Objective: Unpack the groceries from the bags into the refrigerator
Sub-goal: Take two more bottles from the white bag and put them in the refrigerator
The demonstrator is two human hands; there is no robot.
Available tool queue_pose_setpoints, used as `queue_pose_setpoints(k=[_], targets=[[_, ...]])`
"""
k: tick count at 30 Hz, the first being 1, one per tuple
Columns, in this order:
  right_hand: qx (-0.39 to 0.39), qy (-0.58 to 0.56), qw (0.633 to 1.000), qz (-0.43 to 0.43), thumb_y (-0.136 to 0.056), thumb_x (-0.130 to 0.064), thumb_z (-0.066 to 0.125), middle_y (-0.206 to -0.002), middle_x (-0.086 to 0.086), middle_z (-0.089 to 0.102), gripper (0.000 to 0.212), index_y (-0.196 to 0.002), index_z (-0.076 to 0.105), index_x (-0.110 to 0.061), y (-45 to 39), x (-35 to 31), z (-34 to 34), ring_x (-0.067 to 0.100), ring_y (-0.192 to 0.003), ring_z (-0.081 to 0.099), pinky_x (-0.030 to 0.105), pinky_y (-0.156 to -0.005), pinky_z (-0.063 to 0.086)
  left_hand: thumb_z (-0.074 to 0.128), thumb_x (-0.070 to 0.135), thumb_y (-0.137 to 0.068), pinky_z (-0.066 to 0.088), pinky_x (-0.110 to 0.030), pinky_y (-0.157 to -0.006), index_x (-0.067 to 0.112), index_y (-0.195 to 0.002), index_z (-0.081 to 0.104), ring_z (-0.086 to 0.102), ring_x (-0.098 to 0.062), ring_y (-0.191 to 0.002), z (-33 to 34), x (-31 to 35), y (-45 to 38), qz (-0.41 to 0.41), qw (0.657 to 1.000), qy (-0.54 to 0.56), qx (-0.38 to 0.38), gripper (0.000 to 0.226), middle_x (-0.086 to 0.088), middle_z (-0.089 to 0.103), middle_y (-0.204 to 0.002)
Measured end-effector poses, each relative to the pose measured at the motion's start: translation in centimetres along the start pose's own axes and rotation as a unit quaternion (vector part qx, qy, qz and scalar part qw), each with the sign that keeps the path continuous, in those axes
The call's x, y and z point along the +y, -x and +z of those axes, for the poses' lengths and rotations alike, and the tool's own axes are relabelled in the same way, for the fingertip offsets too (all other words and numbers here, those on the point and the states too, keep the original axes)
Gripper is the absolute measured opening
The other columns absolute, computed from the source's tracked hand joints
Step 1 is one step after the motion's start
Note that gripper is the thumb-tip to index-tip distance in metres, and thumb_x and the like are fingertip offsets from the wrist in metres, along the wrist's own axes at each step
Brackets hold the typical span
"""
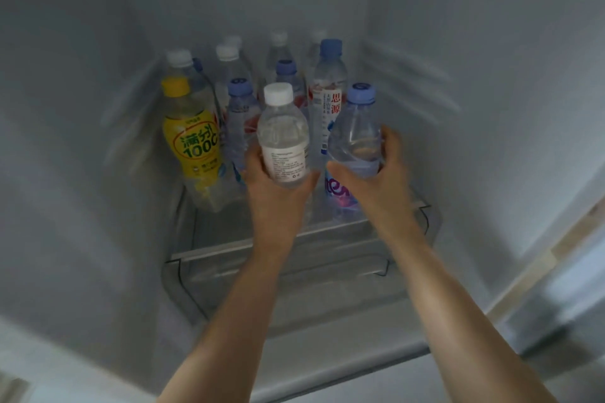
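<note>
Gripping one bottle each, both hands outstretched: left hand (278, 186) white-capped bottle (283, 134), right hand (376, 173) blue-capped bottle (357, 131)

the refrigerator wall (98, 141) is pale grey-white all round, and the shelf (294, 239) is clear glass with a whitish front strip. the bottle in the left hand (283, 137) is clear with a white cap and a white label of fine dark print. at its 3 o'clock, the bottle in the right hand (357, 141) is clear bluish with a light blue cap and a blue label bearing pink lettering. at 9 o'clock, the yellow bottle (193, 141) has a yellow cap and a yellow label with green characters. at 1 o'clock, the tall bottle (329, 91) has a blue cap and a white label with red characters.
</note>
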State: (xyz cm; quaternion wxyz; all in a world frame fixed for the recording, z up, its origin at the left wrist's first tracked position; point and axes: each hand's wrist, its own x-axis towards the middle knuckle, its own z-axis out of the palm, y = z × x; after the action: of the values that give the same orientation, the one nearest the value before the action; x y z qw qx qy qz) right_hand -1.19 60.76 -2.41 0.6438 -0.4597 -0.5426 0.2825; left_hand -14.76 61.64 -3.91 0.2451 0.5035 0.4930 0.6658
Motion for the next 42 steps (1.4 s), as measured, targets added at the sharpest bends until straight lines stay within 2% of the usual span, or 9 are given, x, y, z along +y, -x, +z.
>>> queue_pose_setpoints(k=[5,8,16,19,24,29,33,38,42], targets=[[-0.002,-0.011,1.000,-0.007,-0.069,-0.011,0.084,-0.118,0.001,0.061,0.074,-0.131,0.044,-0.008,-0.5,1.1,0.5,0.005,-0.104,0.063,0.018,-0.086,0.052,0.087,0.010,-0.067,0.050,-0.015,-0.086,0.021,-0.124,0.045,0.058,0.004,-0.105,0.4,-1.0,0.3,0.030,1.000,0.005,-0.003,0.072,0.012,0.058,-0.112],[-0.022,-0.002,1.000,-0.017,-0.072,-0.011,0.082,-0.113,-0.007,0.061,0.062,-0.123,0.047,-0.015,-0.6,1.4,0.7,0.001,-0.101,0.063,0.017,-0.086,0.051,0.086,0.014,-0.069,0.046,-0.011,-0.088,0.030,-0.125,0.040,0.055,0.008,-0.110,0.5,-1.1,0.7,0.039,0.999,0.003,-0.004,0.074,0.014,0.056,-0.116],[-0.038,0.070,0.996,-0.042,-0.074,-0.012,0.081,-0.120,-0.008,0.056,0.065,-0.124,0.045,-0.033,0.4,2.6,0.2,0.000,-0.110,0.057,0.024,-0.093,0.048,0.084,0.016,-0.071,0.043,-0.046,-0.104,0.021,-0.143,0.033,0.044,-0.019,-0.129,-1.4,-3.1,3.1,0.091,0.983,-0.157,-0.018,0.088,-0.006,0.046,-0.138],[-0.029,0.120,0.992,-0.016,-0.070,-0.018,0.085,-0.127,0.001,0.052,0.081,-0.138,0.041,-0.017,1.8,4.1,0.0,0.010,-0.113,0.055,0.033,-0.095,0.050,0.082,0.013,-0.072,0.047,-0.048,-0.098,0.034,-0.143,0.027,0.050,-0.026,-0.124,-2.1,-3.6,4.1,0.066,0.978,-0.194,-0.020,0.093,-0.005,0.046,-0.138],[-0.007,0.135,0.991,-0.021,-0.069,-0.013,0.085,-0.126,0.001,0.054,0.083,-0.138,0.041,-0.016,2.2,5.3,0.1,0.016,-0.111,0.057,0.045,-0.091,0.052,0.081,0.010,-0.073,0.045,-0.046,-0.102,0.043,-0.145,0.013,0.047,-0.025,-0.129,-1.3,-2.5,3.6,0.071,0.973,-0.219,-0.030,0.105,-0.003,0.044,-0.145],[-0.007,0.147,0.989,-0.025,-0.072,-0.013,0.082,-0.133,0.005,0.052,0.083,-0.141,0.036,-0.014,1.3,5.8,0.5,0.019,-0.121,0.052,0.041,-0.101,0.047,0.071,-0.004,-0.080,0.053,-0.045,-0.088,0.049,-0.148,-0.005,0.050,-0.035,-0.122,0.2,-2.2,2.6,0.153,0.933,-0.317,-0.081,0.115,-0.013,0.026,-0.152],[-0.018,0.115,0.993,-0.024,-0.074,-0.007,0.081,-0.136,-0.001,0.048,0.087,-0.145,0.031,-0.014,-0.1,5.4,0.8,0.010,-0.123,0.049,0.010,-0.097,0.039,0.066,-0.016,-0.076,0.056,-0.048,-0.076,0.043,-0.150,0.019,0.051,-0.047,-0.115,1.7,-2.1,2.4,0.160,0.900,-0.397,-0.081,0.106,-0.022,0.016,-0.152],[-0.017,0.108,0.994,-0.024,-0.073,-0.007,0.080,-0.139,0.005,0.047,0.089,-0.146,0.030,-0.008,-1.5,5.8,1.3,0.012,-0.124,0.048,0.021,-0.100,0.040,0.070,-0.009,-0.078,0.056,-0.051,-0.079,0.035,-0.149,0.030,0.045,-0.047,-0.117,3.0,-2.1,1.5,0.142,0.887,-0.436,-0.056,0.093,-0.028,0.025,-0.150],[-0.022,0.124,0.992,-0.026,-0.072,-0.008,0.082,-0.138,0.011,0.047,0.091,-0.146,0.030,-0.006,-2.6,6.5,1.5,0.016,-0.124,0.048,0.008,-0.095,0.037,0.070,-0.010,-0.078,0.058,-0.051,-0.071,0.034,-0.148,0.035,0.047,-0.048,-0.112,3.6,-2.4,0.6,0.148,0.873,-0.462,-0.038,0.090,-0.031,0.033,-0.145]])
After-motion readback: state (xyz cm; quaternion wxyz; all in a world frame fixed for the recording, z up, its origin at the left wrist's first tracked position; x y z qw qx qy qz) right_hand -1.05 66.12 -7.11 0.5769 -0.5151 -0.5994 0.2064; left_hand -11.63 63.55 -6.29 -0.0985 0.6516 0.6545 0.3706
